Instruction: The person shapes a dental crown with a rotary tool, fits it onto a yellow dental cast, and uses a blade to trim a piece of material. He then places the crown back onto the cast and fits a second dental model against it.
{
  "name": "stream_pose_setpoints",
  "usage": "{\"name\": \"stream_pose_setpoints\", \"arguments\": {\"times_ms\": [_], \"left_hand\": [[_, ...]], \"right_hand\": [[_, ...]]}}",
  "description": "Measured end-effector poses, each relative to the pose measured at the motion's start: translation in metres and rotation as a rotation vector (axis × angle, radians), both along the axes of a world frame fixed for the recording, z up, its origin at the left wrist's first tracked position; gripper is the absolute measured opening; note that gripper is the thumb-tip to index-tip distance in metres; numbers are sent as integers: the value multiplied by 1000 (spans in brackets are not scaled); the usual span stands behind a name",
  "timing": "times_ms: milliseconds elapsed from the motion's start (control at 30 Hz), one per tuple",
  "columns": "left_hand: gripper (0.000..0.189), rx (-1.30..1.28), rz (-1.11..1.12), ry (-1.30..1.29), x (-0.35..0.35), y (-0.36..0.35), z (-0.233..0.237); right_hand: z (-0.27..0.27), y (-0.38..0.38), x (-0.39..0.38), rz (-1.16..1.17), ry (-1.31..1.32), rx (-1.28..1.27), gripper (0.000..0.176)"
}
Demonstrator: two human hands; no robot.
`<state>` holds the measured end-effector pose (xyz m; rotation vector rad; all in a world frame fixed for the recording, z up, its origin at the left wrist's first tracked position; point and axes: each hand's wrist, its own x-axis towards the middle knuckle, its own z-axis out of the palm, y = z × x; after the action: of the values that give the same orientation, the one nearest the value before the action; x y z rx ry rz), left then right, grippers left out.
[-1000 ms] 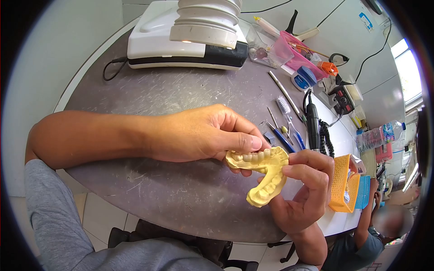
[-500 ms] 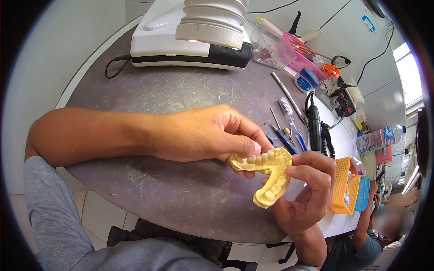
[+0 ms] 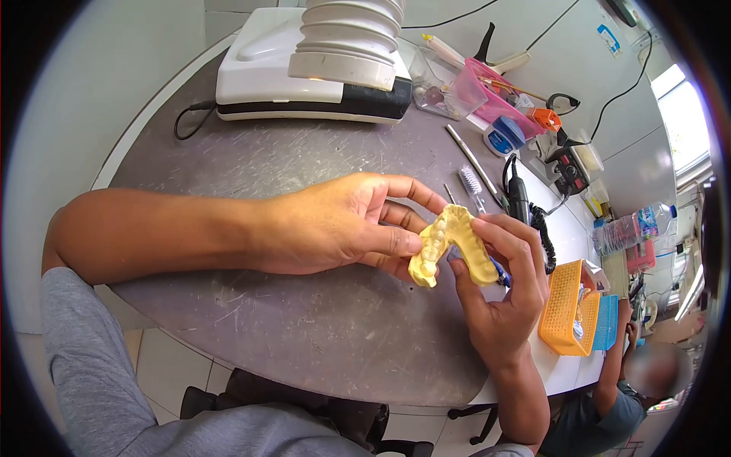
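Over the tabletop's near right edge: yellow dental cast [image 3: 449, 247], held clear of the scratched grey tabletop [image 3: 304, 327], pinched between both hands.
Left hand [image 3: 343, 228]: closed on the cast from the left, thumb pressed against the tooth row, forefinger arched over the top.
Right hand [image 3: 502, 305]: closed on the cast from the right and below, fingers curled round the smooth limb.
Lie of the cast: tipped on edge, curved front toward the far edge, open end toward the near edge; long axis running near to far, teeth turned to the left hand.
Nearer hand: neither; both touching.
Right edge, beyond the hands: black handpiece [image 3: 519, 202], small brush [image 3: 472, 183], orange basket [image 3: 563, 308].
Far edge: white machine [image 3: 304, 76], pink tray [image 3: 495, 95].
Writing: blue tag [image 3: 609, 34] on the wall and the label on the bottle [image 3: 628, 228], too small to read; no brand legible.
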<state>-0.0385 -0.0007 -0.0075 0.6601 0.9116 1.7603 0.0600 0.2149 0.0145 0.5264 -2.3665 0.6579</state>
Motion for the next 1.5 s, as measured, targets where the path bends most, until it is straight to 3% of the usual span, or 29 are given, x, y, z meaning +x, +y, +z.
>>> {"name": "stream_pose_setpoints", "arguments": {"times_ms": [167, 300, 400, 467, 567, 667, 900, 1000, 1067, 1267, 1500], "left_hand": [[64, 47, 53, 16, 4, 2, 3], [67, 57, 91, 53, 4, 3, 2], [68, 57, 107, 99, 5, 4, 2], [67, 68, 109, 92, 5, 2, 3], [67, 52, 110, 100, 6, 2, 6], [66, 40, 98, 114, 6, 1, 8], [68, 38, 110, 155, 6, 3, 6], [70, 4, 146, 191, 8, 2, 7], [70, -59, 162, 230, 10, 1, 9], [65, -96, 218, 349, 15, 1, 10], [63, -143, 249, 397, 18, 2, 12]], "right_hand": [[-3, -2, -2, -34, -78, -99, 38], [3, 2, -3, -51, -26, -11, 36], [-2, 8, -3, -58, 6, -133, 26], [0, 8, 3, -125, -157, -339, 15], [2, 13, 6, -114, -170, -273, 9], [0, 11, -1, -65, -27, -190, 12], [0, 6, -4, 23, 25, -245, 16], [3, 3, 3, 35, -43, -190, 15], [1, -1, 8, 54, -286, -377, 15], [14, -11, 14, 49, -626, -650, 20], [10, -10, 13, 80, -693, -642, 21]]}}
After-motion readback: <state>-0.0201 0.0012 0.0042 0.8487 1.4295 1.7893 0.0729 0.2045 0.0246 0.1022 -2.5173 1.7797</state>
